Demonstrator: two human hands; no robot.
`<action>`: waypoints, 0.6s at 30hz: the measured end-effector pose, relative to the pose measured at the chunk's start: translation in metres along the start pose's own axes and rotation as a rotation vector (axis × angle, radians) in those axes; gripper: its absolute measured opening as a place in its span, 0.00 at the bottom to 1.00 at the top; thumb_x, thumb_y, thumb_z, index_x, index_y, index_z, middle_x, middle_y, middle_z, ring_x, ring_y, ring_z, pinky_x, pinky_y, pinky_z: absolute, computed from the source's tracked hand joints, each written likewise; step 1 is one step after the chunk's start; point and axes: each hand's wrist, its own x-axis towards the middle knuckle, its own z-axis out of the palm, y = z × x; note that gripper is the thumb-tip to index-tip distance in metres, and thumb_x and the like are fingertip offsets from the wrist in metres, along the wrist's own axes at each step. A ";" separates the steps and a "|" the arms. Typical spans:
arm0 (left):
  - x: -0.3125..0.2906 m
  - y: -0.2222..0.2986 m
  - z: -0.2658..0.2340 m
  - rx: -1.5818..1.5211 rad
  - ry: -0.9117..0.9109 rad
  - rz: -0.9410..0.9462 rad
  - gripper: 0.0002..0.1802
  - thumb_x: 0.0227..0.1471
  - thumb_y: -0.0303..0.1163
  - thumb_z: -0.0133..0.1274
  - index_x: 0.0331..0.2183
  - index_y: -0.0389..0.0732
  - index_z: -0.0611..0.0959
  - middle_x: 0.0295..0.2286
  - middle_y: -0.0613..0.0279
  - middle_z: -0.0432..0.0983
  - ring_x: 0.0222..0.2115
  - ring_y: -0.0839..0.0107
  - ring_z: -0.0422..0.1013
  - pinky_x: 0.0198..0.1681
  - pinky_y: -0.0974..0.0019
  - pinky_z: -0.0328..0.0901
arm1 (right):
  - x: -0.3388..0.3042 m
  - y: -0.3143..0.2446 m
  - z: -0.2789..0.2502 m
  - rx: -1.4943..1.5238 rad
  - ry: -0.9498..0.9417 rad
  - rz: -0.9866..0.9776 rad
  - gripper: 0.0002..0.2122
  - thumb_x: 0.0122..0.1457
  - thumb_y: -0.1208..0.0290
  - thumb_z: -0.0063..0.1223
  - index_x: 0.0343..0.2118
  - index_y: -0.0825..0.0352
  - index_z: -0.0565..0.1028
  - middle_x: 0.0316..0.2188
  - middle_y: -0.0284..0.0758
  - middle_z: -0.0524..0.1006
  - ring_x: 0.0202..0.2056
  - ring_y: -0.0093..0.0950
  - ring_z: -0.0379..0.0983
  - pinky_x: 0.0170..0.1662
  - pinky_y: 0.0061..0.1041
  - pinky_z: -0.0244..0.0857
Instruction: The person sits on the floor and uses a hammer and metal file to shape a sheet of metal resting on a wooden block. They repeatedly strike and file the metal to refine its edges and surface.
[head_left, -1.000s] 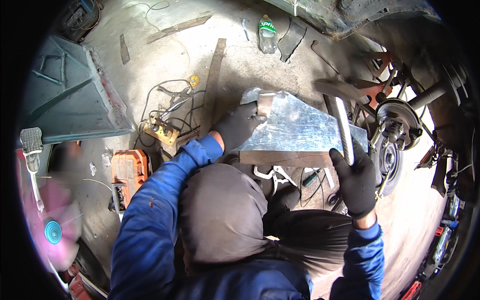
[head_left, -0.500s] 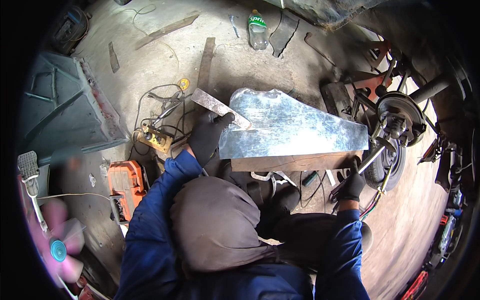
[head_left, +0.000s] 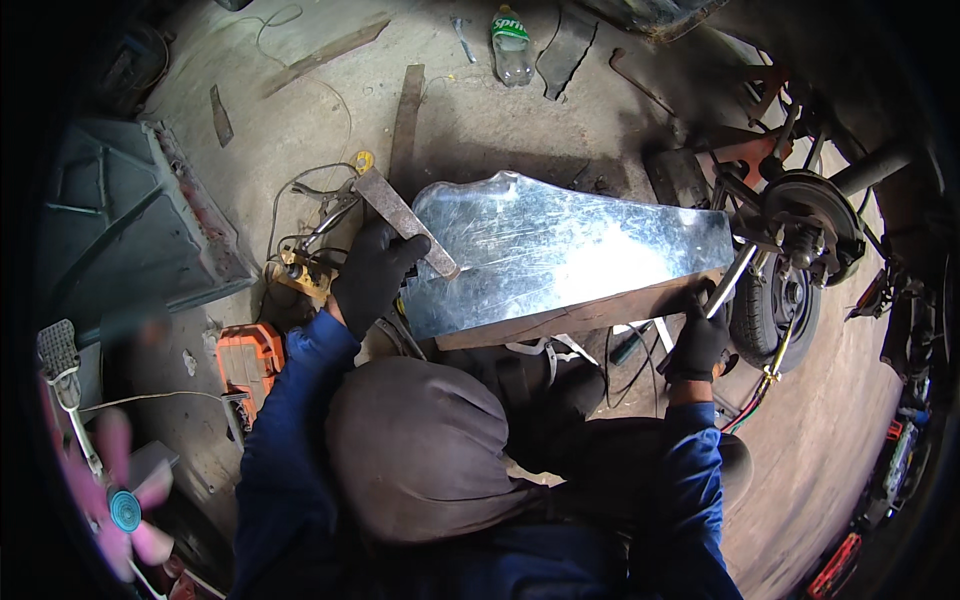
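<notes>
A shiny sheet of metal (head_left: 560,240) with one curved, uneven edge lies across a wooden board (head_left: 590,308) in front of me. My left hand (head_left: 375,275), in a dark glove, is closed around a flat metal bar (head_left: 408,225). The bar's lower end rests over the sheet's left part. At the board's right end, my gloved right hand (head_left: 700,342) grips what looks like a hammer by its shiny handle (head_left: 733,280); its dark head blends into the car parts behind. Fingers of that hand also touch the board's edge.
A brake drum (head_left: 808,220) and a wheel (head_left: 780,315) stand close on the right. An orange case (head_left: 250,362), a yellow tool (head_left: 300,278) with cables and a pink fan (head_left: 125,510) are at left. A plastic bottle (head_left: 512,50) stands farther off.
The sheet and board have shifted left and tilted, their right end now higher. My left hand has moved left and down with the bar, which slants more steeply. The handle in my right hand points more upward.
</notes>
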 end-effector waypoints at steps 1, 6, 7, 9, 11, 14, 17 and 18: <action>0.004 -0.002 0.000 0.010 -0.010 0.005 0.18 0.66 0.39 0.64 0.48 0.34 0.87 0.35 0.59 0.86 0.35 0.70 0.79 0.43 0.63 0.73 | 0.002 -0.005 0.000 -0.166 0.009 -0.184 0.18 0.65 0.76 0.64 0.57 0.73 0.82 0.56 0.47 0.82 0.56 0.40 0.81 0.58 0.35 0.74; 0.013 -0.016 -0.005 0.001 -0.018 0.047 0.17 0.65 0.36 0.64 0.46 0.31 0.86 0.35 0.59 0.85 0.34 0.72 0.78 0.41 0.62 0.73 | 0.038 -0.035 -0.010 -0.589 -0.055 -0.500 0.19 0.64 0.70 0.66 0.58 0.65 0.84 0.67 0.57 0.74 0.69 0.54 0.70 0.70 0.45 0.64; 0.015 -0.018 -0.009 0.018 -0.054 0.067 0.17 0.65 0.36 0.64 0.46 0.31 0.86 0.35 0.59 0.85 0.34 0.72 0.79 0.41 0.62 0.73 | 0.053 -0.042 -0.008 -0.591 -0.110 -0.622 0.19 0.64 0.69 0.66 0.57 0.64 0.84 0.65 0.56 0.76 0.67 0.54 0.72 0.70 0.47 0.64; 0.019 -0.021 -0.014 0.065 -0.108 0.040 0.18 0.65 0.36 0.64 0.47 0.31 0.87 0.36 0.58 0.86 0.34 0.72 0.79 0.41 0.63 0.74 | 0.089 -0.055 0.000 -0.701 -0.267 -0.778 0.18 0.66 0.73 0.64 0.58 0.69 0.82 0.59 0.53 0.81 0.63 0.50 0.76 0.65 0.42 0.69; 0.021 -0.023 -0.017 0.072 -0.125 0.057 0.18 0.65 0.36 0.63 0.48 0.31 0.86 0.36 0.58 0.86 0.34 0.72 0.79 0.41 0.62 0.74 | 0.119 -0.061 0.013 -0.870 -0.368 -0.925 0.18 0.66 0.67 0.67 0.57 0.67 0.83 0.59 0.51 0.82 0.60 0.50 0.78 0.64 0.43 0.69; 0.021 -0.024 -0.017 -0.010 -0.121 0.019 0.18 0.66 0.37 0.63 0.48 0.30 0.86 0.37 0.58 0.86 0.35 0.72 0.79 0.42 0.63 0.74 | 0.148 -0.059 0.038 -0.830 -0.555 -0.725 0.16 0.67 0.62 0.67 0.53 0.67 0.84 0.51 0.50 0.85 0.50 0.47 0.82 0.56 0.39 0.73; 0.019 -0.023 -0.015 -0.145 -0.112 -0.009 0.18 0.67 0.37 0.63 0.48 0.30 0.86 0.38 0.58 0.86 0.37 0.72 0.79 0.44 0.63 0.74 | 0.159 -0.057 0.043 -0.800 -0.648 -0.486 0.15 0.69 0.61 0.66 0.49 0.67 0.85 0.42 0.50 0.87 0.45 0.45 0.84 0.51 0.39 0.73; 0.018 -0.023 -0.015 -0.174 -0.109 -0.047 0.18 0.67 0.37 0.63 0.48 0.30 0.86 0.38 0.57 0.86 0.38 0.72 0.79 0.45 0.63 0.75 | 0.159 -0.057 0.041 -0.789 -0.637 -0.493 0.14 0.69 0.61 0.66 0.49 0.67 0.85 0.41 0.49 0.87 0.44 0.44 0.84 0.50 0.39 0.73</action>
